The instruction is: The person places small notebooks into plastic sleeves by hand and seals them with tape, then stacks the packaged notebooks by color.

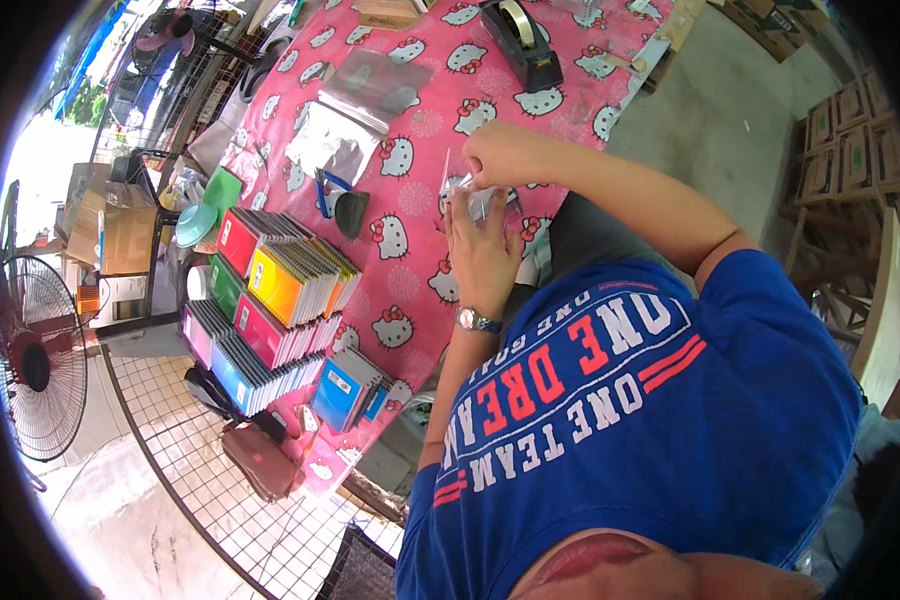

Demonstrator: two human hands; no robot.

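My left hand, with a wristwatch on the wrist, lies palm-up over the pink cartoon-cat tablecloth and supports a small clear plastic sleeve. My right hand reaches in from the right and pinches the sleeve's top edge. What is inside the sleeve is hidden by the fingers. Left of my hands stand rows of small colourful notebooks, and a short stack of blue ones lies near the table's edge.
A black tape dispenser and piles of clear bags lie further up the table. A blue-handled tool sits beside a dark object. There is a standing fan at left, a wire grid below and cardboard boxes at right.
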